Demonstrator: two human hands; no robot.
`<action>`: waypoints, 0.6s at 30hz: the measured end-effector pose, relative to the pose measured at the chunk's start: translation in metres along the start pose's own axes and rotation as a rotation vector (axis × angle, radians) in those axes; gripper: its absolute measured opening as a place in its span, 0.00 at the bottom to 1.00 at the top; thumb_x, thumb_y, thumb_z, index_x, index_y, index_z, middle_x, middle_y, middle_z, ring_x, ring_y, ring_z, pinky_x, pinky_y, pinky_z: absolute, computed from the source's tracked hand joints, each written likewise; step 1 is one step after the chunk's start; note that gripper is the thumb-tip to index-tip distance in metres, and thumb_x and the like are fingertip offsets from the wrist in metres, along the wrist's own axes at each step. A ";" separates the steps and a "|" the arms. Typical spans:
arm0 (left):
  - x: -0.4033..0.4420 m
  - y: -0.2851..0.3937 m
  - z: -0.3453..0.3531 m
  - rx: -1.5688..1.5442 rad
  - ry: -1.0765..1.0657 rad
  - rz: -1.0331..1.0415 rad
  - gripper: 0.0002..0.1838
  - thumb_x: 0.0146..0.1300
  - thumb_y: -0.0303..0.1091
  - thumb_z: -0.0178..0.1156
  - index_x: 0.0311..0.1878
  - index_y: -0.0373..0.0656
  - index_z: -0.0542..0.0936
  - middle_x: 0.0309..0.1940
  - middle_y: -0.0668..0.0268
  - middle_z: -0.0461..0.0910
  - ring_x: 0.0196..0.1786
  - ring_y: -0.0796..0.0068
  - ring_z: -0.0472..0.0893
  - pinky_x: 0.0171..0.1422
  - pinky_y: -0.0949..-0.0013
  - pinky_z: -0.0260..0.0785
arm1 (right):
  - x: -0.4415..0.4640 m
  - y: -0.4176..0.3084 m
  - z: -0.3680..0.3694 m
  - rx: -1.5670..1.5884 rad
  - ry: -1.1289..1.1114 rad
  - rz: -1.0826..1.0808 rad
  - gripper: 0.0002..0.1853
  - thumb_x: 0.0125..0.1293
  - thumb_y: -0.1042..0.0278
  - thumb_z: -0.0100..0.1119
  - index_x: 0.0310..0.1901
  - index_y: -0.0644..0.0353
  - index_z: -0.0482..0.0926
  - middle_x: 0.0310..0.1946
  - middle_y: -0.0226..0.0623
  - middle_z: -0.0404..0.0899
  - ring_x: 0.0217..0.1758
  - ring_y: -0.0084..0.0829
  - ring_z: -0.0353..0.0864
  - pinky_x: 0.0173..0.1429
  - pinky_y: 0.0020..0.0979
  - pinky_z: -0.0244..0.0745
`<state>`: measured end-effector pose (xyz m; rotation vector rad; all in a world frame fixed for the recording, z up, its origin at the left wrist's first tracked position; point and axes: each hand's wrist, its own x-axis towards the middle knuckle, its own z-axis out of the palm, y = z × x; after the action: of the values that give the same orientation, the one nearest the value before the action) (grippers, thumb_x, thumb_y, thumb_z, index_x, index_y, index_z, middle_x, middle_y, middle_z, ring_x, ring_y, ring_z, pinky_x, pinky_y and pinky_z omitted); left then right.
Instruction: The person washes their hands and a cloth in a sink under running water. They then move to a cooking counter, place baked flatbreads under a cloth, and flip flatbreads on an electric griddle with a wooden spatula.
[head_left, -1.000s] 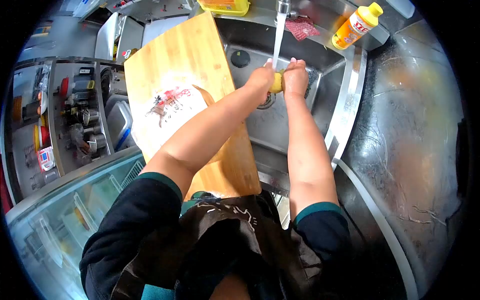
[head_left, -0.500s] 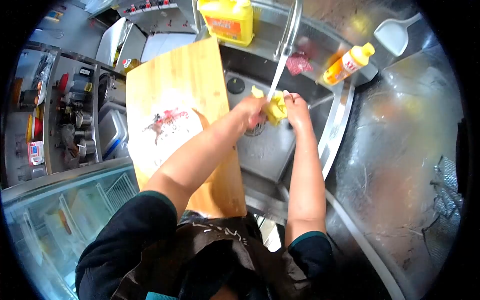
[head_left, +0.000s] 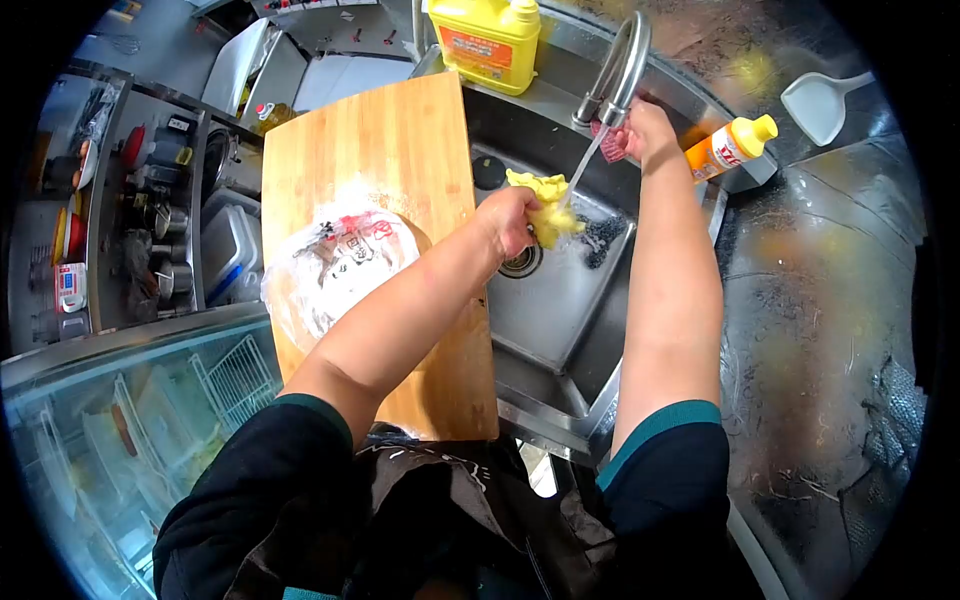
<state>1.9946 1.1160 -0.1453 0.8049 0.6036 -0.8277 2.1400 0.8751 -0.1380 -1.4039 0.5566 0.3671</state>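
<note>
My left hand [head_left: 508, 222] is closed on a crumpled yellow cloth [head_left: 550, 208] above the sink. Water from the curved tap [head_left: 628, 70] runs down onto the cloth's right side and splashes into the basin. Beside the tap, my right hand [head_left: 645, 130] has its fingers closed around a pinkish-red mesh scrubbing cloth [head_left: 611, 143]; the fingertips are partly hidden. Below both hands lies the steel sink [head_left: 545, 325] with its round drain [head_left: 522, 262].
A wooden cutting board [head_left: 370, 130] with a printed plastic bag [head_left: 345, 265] on it overlaps the sink's left side. Around the sink stand a yellow jug [head_left: 487, 45] and an orange bottle [head_left: 722, 150]. A white scraper [head_left: 820, 105] lies on the right counter.
My right hand has left the yellow cloth and moved up and right to the pinkish-red mesh cloth by the tap. My left hand keeps the yellow cloth under the water. The view has shifted slightly.
</note>
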 end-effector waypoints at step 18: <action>-0.014 -0.013 0.021 0.290 0.026 0.209 0.15 0.60 0.33 0.56 0.51 0.45 0.74 0.48 0.66 0.76 0.55 0.68 0.73 0.62 0.53 0.62 | -0.173 0.121 0.034 0.424 0.147 -0.552 0.07 0.69 0.70 0.58 0.44 0.62 0.72 0.39 0.34 0.77 0.42 0.26 0.78 0.50 0.29 0.74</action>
<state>1.9791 1.0992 -0.1284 1.1244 0.4174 -0.7212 1.9367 0.9398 -0.1366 -1.1169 0.3179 -0.2870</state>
